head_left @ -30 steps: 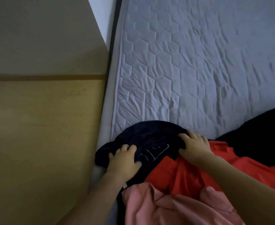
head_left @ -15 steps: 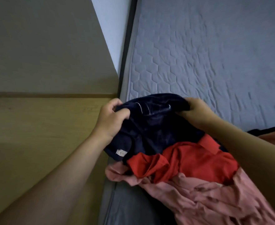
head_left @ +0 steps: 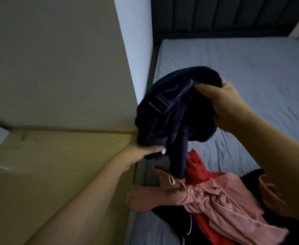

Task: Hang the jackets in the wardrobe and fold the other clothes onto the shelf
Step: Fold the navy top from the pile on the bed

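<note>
While both hands are up off the bed, a dark navy, plush-looking garment (head_left: 177,110) hangs bunched between them, above the left edge of the pale grey quilted mattress (head_left: 251,71). The right hand (head_left: 224,101) is clenched on the upper edge of the fabric, thumb on the near side and fingers wrapped over the top fold. The left hand (head_left: 141,151) is lower and further left, closed around the bottom of the bundle; its fingers are tucked under the cloth, right by a small white tag. One loose end of the navy garment trails straight down and its tip touches the heap of clothes below.

That heap lies on the near part of the mattress: a bright red garment (head_left: 196,167) sits just beneath the hanging end, a crumpled dusty-pink shirt with thin pale piping (head_left: 215,200) is spread across and over it, and black clothing (head_left: 173,220) pokes out from under both toward the near edge. At the far end of the bed stands a dark padded headboard (head_left: 224,16), and on the left a tall beige panel (head_left: 56,59) meets a light wooden surface (head_left: 56,165) alongside the bed.
</note>
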Demonstrator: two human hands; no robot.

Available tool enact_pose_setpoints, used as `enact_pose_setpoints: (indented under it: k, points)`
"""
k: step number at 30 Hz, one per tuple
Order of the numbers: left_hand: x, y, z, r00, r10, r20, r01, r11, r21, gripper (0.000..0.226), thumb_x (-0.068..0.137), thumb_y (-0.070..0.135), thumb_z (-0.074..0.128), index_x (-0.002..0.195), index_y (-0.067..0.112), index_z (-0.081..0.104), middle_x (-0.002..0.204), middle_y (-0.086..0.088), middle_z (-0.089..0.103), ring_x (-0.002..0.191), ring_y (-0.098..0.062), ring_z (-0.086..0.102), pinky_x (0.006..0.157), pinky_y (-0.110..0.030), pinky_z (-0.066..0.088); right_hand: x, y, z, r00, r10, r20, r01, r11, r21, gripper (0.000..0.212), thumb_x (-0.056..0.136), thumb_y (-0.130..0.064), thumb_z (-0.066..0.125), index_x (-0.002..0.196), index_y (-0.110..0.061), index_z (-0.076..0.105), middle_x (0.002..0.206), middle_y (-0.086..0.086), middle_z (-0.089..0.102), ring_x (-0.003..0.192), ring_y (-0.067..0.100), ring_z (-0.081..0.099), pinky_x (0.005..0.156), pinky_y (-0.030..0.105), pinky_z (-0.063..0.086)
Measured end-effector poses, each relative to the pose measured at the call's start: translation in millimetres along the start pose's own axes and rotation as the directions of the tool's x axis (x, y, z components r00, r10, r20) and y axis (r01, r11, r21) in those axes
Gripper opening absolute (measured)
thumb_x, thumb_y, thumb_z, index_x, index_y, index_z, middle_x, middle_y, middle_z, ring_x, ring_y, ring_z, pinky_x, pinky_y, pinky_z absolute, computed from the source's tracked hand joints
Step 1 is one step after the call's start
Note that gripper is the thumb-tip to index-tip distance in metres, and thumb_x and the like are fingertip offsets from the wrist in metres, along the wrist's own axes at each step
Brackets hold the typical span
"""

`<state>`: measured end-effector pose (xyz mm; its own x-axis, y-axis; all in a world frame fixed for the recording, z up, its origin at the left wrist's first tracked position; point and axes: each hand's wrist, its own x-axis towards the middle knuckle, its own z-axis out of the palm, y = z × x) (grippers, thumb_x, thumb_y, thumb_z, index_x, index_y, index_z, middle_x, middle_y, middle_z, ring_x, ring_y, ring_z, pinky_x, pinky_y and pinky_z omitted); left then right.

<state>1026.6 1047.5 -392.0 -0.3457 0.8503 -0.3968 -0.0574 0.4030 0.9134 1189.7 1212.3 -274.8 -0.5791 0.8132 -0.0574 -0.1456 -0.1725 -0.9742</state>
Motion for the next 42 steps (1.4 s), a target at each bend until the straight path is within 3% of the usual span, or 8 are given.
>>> enact_pose_setpoints:
  k: [8, 12, 16, 21, 28, 37, 40, 42]
  points:
    - [-69, 139, 47, 0.944, 0.083, -0.320, -0.257, 0.793, -0.553, 0.018, 0.091, 0.013, 0.056, 0.094, 0.012, 0.074, 0.091, -0.008, 0.074, 0.081, -0.021, 0.070, 0.072, -0.034, 0.054, -64, -108, -34, 0.979, 0.171, -0.107, -0.126, 0.933, 0.338, 0.034, 0.089, -0.024, 0.060, 0.120, -0.012, 0.065, 0.110, 0.010, 0.070, 0.099, 0.026, 0.068, 0.079, 0.039, 0.058]
    - [-123, 227, 69, 0.916, 0.140, -0.377, -0.332, 0.792, -0.513, 0.028, 0.103, 0.014, 0.037, 0.080, 0.013, 0.053, 0.057, -0.002, 0.059, 0.059, -0.018, 0.058, 0.053, -0.020, 0.049, -104, -169, -69, 0.734, 0.597, 0.324, -0.518, 0.800, -0.302, 0.032, 0.064, -0.033, 0.075, 0.086, -0.010, 0.078, 0.094, 0.012, 0.074, 0.081, 0.027, 0.072, 0.064, 0.034, 0.059]
    - [-177, 289, 126, 0.928, 0.157, -0.337, -0.293, 0.867, -0.404, 0.035, 0.104, 0.023, 0.034, 0.072, 0.018, 0.048, 0.049, 0.004, 0.054, 0.052, -0.015, 0.052, 0.045, -0.018, 0.044, -128, -217, -110, 0.504, 0.739, 0.447, -0.328, 0.642, -0.693, 0.051, 0.057, -0.027, 0.080, 0.105, -0.010, 0.072, 0.111, 0.012, 0.071, 0.100, 0.029, 0.069, 0.072, 0.030, 0.058]
    - [-225, 331, 171, 0.845, 0.326, -0.425, -0.384, 0.922, -0.057, 0.034, 0.095, 0.014, 0.046, 0.062, 0.017, 0.053, 0.048, 0.007, 0.047, 0.045, -0.008, 0.044, 0.042, -0.016, 0.036, -161, -228, -145, 0.553, 0.480, 0.680, -0.409, 0.868, -0.280, 0.065, 0.056, -0.048, 0.083, 0.112, -0.017, 0.071, 0.117, 0.012, 0.068, 0.101, 0.028, 0.068, 0.075, 0.032, 0.057]
    - [-264, 325, 176, 0.739, 0.619, -0.265, -0.322, 0.670, 0.669, 0.009, 0.066, 0.027, 0.056, 0.075, 0.025, 0.055, 0.064, 0.011, 0.059, 0.062, -0.008, 0.054, 0.060, -0.028, 0.046, -194, -225, -103, 0.651, 0.405, 0.642, -0.135, 0.894, -0.427, 0.052, 0.068, -0.026, 0.074, 0.118, -0.018, 0.063, 0.111, 0.003, 0.071, 0.101, 0.019, 0.068, 0.085, 0.030, 0.048]
    - [-331, 260, 94, 0.985, 0.159, -0.067, -0.038, 0.579, 0.815, 0.041, 0.066, 0.052, 0.080, 0.099, 0.038, 0.060, 0.081, 0.017, 0.069, 0.072, 0.001, 0.067, 0.052, -0.011, 0.046, -210, -250, -71, 0.996, 0.079, 0.042, -0.084, 0.983, 0.162, 0.026, 0.091, -0.004, 0.045, 0.090, -0.023, 0.062, 0.074, 0.003, 0.067, 0.058, 0.013, 0.067, 0.049, 0.023, 0.051]
    - [-328, 248, 77, 0.910, 0.318, -0.265, 0.168, 0.303, 0.938, 0.008, 0.082, 0.031, 0.064, 0.089, 0.032, 0.058, 0.076, 0.009, 0.061, 0.075, -0.018, 0.064, 0.054, -0.027, 0.042, -220, -268, -58, 0.997, 0.077, 0.020, -0.079, 0.991, 0.106, 0.027, 0.087, -0.002, 0.050, 0.097, -0.021, 0.065, 0.077, 0.007, 0.069, 0.063, 0.020, 0.067, 0.051, 0.027, 0.053]
    - [-331, 248, 64, 0.756, 0.429, -0.495, 0.226, 0.538, 0.812, 0.002, 0.086, 0.023, 0.059, 0.086, 0.024, 0.059, 0.077, -0.001, 0.061, 0.073, -0.024, 0.059, 0.055, -0.028, 0.040, -228, -282, -63, 0.989, 0.140, 0.047, -0.144, 0.985, 0.095, 0.021, 0.082, -0.007, 0.053, 0.096, -0.015, 0.067, 0.072, 0.007, 0.067, 0.062, 0.022, 0.065, 0.053, 0.027, 0.051]
